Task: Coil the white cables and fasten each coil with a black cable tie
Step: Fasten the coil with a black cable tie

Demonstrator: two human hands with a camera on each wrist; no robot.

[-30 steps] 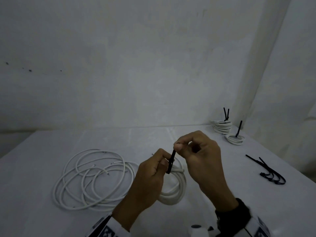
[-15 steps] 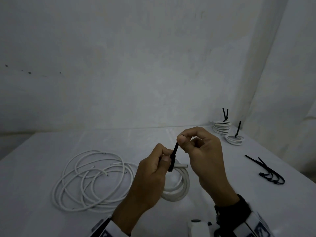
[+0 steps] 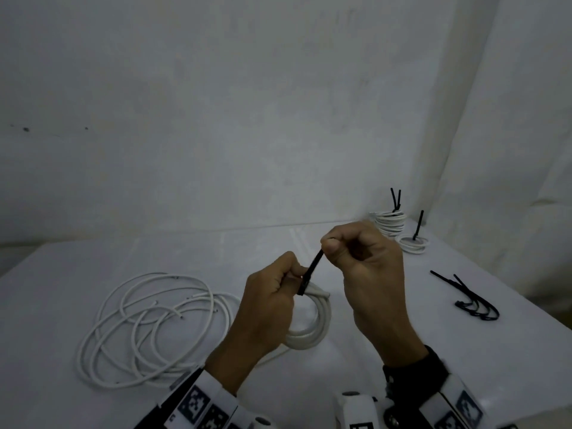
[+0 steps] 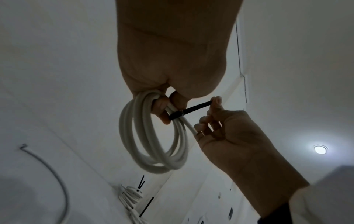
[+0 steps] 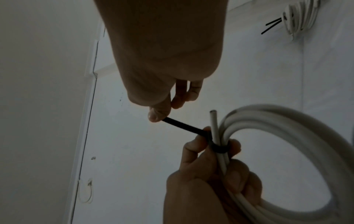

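My left hand (image 3: 278,286) grips a small coil of white cable (image 3: 312,332) above the table, fingers curled round its strands (image 4: 153,136). A black cable tie (image 3: 311,272) is wrapped round the coil (image 5: 268,121) where the left fingers (image 5: 195,148) hold it. The tie's loop (image 5: 219,149) sits snug on the strands, beside a free cable end (image 5: 213,121). My right hand (image 3: 334,246) pinches the tie's free tail (image 4: 195,107) between thumb and forefinger, up and to the right of the coil, and the tail (image 5: 182,126) runs straight between the hands.
A heap of loose white cables (image 3: 148,326) lies on the white table (image 3: 62,382) at the left. Tied coils (image 3: 390,224) (image 3: 413,244) stand at the back right corner by the wall. Spare black ties (image 3: 467,301) lie near the right edge.
My right hand has drawn the tie's tail up and to the right, so more tail shows between the hands. The left hand keeps its grip on the coil.
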